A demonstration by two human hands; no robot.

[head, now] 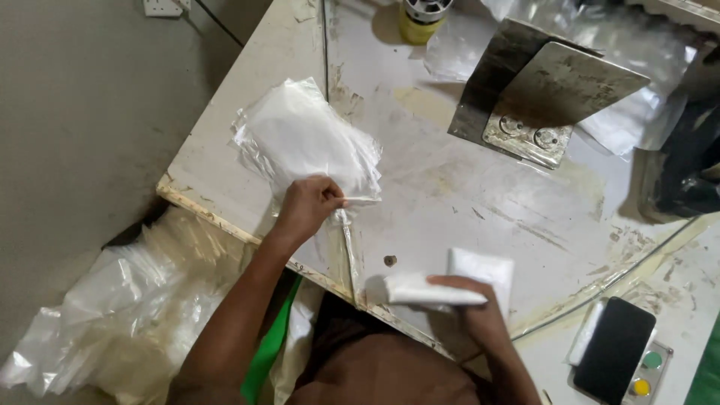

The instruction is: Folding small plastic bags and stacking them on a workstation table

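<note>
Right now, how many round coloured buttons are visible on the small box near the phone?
2: a green button and, nearer the picture's bottom edge, a yellow button, both right of the black phone, which may hide others.

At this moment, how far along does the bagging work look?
Done: no filled bag shows on the table. In hand: the right hand holds a folded white cloth, while the left hand pinches the edge of the stack of clear plastic bags. Left: the cloth is not yet inside a bag, and many bags remain stacked.
</note>
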